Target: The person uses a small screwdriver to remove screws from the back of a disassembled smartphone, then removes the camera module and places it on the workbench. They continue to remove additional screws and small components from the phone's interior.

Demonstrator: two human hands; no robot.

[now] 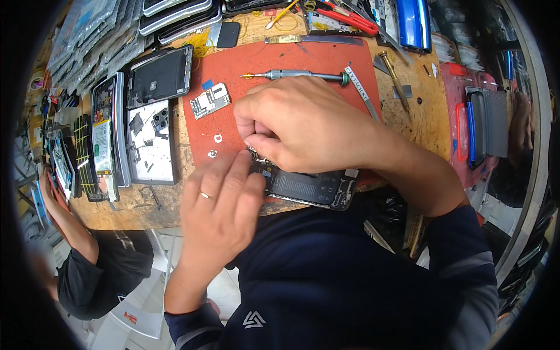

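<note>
From where I sit, I see both hands bunched over an opened smartphone that lies on the near edge of the red work mat, its dark insides facing up and its right end poking out from under the wrists. My left hand, a ring on one finger, lies flat with the fingers stretched forward, pressing on the phone's left part; it grips nothing that I can make out. My right hand is curled tight above the phone's upper left corner, thumb and forefinger pinched together, but whatever sits between them is too small or hidden, so I cannot tell whether it holds anything. Just left of the hands two small white parts lie on the mat, and farther up a small circuit board. A precision screwdriver lies crosswise on the mat just beyond my right knuckles, apart from them. Left of the mat, on the wooden worktop, a white tray holds loose dark pieces, with a phone frame above it and another opened phone beside it. Red-handled cutters lie at the far edge. Another person's arm reaches in at the far left.
</note>
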